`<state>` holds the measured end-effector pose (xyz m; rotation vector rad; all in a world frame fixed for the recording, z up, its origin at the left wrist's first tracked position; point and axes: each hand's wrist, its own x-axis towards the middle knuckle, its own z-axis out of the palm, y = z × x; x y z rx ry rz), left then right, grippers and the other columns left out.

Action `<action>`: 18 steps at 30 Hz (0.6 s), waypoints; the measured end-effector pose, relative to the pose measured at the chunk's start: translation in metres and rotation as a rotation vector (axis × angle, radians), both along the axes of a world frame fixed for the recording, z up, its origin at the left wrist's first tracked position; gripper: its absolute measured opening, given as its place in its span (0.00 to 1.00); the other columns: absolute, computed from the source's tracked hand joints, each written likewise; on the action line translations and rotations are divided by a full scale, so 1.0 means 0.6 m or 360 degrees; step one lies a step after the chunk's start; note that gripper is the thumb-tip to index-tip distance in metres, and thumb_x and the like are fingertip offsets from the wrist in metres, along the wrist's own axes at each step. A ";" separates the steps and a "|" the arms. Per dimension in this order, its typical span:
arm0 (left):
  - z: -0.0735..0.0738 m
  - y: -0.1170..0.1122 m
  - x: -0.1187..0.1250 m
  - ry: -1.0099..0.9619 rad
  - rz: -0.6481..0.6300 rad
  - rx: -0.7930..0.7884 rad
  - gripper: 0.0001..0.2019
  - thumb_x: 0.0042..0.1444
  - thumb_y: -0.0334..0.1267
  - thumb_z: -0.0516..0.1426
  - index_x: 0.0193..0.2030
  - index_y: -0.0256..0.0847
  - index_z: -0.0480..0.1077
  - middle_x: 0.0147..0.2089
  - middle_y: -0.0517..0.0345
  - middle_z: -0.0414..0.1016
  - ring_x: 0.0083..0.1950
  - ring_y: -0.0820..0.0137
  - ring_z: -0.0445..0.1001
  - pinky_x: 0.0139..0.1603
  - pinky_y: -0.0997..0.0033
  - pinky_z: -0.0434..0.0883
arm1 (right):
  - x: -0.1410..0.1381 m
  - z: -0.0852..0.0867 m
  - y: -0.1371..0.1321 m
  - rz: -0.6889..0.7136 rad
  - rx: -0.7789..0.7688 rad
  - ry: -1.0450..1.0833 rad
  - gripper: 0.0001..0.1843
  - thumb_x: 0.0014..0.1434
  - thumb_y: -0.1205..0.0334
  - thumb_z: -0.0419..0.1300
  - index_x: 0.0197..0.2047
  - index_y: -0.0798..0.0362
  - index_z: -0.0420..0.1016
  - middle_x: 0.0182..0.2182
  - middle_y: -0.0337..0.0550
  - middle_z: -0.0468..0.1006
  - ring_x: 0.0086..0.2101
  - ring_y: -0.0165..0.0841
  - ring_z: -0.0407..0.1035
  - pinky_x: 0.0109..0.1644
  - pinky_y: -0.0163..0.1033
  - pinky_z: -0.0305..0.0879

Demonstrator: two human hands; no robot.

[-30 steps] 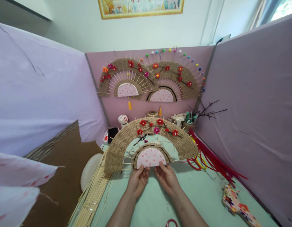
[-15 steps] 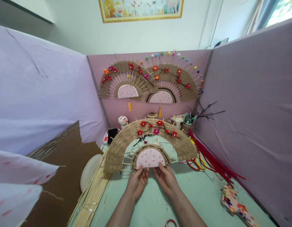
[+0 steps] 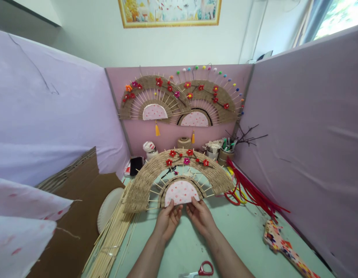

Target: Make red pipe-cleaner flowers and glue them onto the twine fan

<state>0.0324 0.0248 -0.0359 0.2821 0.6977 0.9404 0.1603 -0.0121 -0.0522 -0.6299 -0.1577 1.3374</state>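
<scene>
A woven jute fan (image 3: pixel 144 181) with red and pink flowers along its top stands tilted over the green table (image 3: pixel 242 235). Both my hands grip its pink dotted half-round base (image 3: pixel 181 192) at the lower edge. My left hand (image 3: pixel 168 218) pinches the base's left side, and my right hand (image 3: pixel 199 216) pinches the right side. Thin wooden sticks radiate between the base and the woven band.
Two finished fans (image 3: pixel 181 100) hang on the pink back wall. A bundle of bamboo sticks (image 3: pixel 115 239), a white paper plate (image 3: pixel 107 208) and cardboard (image 3: pixel 77 216) lie left. Red pipe cleaners (image 3: pixel 251 193) and a patterned piece (image 3: pixel 283 247) lie right. Red-handled scissors (image 3: pixel 203 269) sit near me.
The fan has tipped back and lowered slightly in my hands. The view has shifted down, bringing the scissors more into sight.
</scene>
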 end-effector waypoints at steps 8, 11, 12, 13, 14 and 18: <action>-0.004 0.002 -0.001 -0.0021 0.0005 -0.0051 0.02 0.58 0.28 0.56 0.34 0.33 0.69 0.29 0.51 0.79 0.29 0.71 0.79 0.28 0.77 0.75 | -0.001 0.000 -0.002 0.0019 -0.0005 -0.0004 0.15 0.43 0.65 0.72 0.35 0.50 0.75 0.32 0.35 0.81 0.31 0.26 0.74 0.34 0.31 0.69; -0.008 0.003 -0.003 -0.0040 -0.0016 -0.0054 0.02 0.58 0.29 0.56 0.35 0.33 0.69 0.29 0.53 0.78 0.29 0.72 0.78 0.28 0.78 0.75 | -0.001 0.000 -0.002 0.0011 -0.0010 -0.0016 0.15 0.42 0.66 0.73 0.34 0.51 0.75 0.31 0.36 0.81 0.30 0.27 0.73 0.34 0.32 0.69; -0.010 0.004 -0.004 -0.0047 -0.0025 -0.0050 0.02 0.58 0.29 0.56 0.35 0.33 0.69 0.29 0.53 0.78 0.29 0.72 0.78 0.28 0.78 0.74 | -0.002 0.000 -0.002 0.0007 -0.0011 -0.0023 0.15 0.42 0.66 0.73 0.34 0.51 0.75 0.30 0.36 0.81 0.30 0.27 0.73 0.34 0.32 0.69; -0.011 0.004 -0.004 -0.0052 -0.0032 -0.0048 0.02 0.58 0.29 0.56 0.34 0.33 0.70 0.28 0.53 0.78 0.29 0.73 0.77 0.28 0.78 0.74 | -0.002 0.000 -0.001 0.0003 -0.0012 -0.0033 0.15 0.41 0.66 0.73 0.33 0.51 0.75 0.30 0.36 0.81 0.30 0.27 0.73 0.34 0.32 0.69; -0.013 0.004 -0.005 -0.0058 -0.0040 -0.0049 0.02 0.58 0.29 0.56 0.34 0.33 0.70 0.28 0.54 0.77 0.28 0.73 0.77 0.28 0.78 0.73 | -0.003 0.000 -0.001 -0.0002 -0.0010 -0.0045 0.15 0.41 0.66 0.73 0.33 0.52 0.76 0.30 0.36 0.81 0.29 0.27 0.73 0.34 0.33 0.69; -0.013 0.002 -0.008 -0.0142 -0.0116 -0.0058 0.03 0.58 0.30 0.56 0.33 0.34 0.70 0.26 0.57 0.74 0.24 0.78 0.72 0.26 0.79 0.70 | -0.009 0.002 -0.004 -0.0039 0.0012 -0.0107 0.17 0.39 0.67 0.73 0.34 0.51 0.76 0.30 0.36 0.81 0.30 0.29 0.73 0.33 0.34 0.68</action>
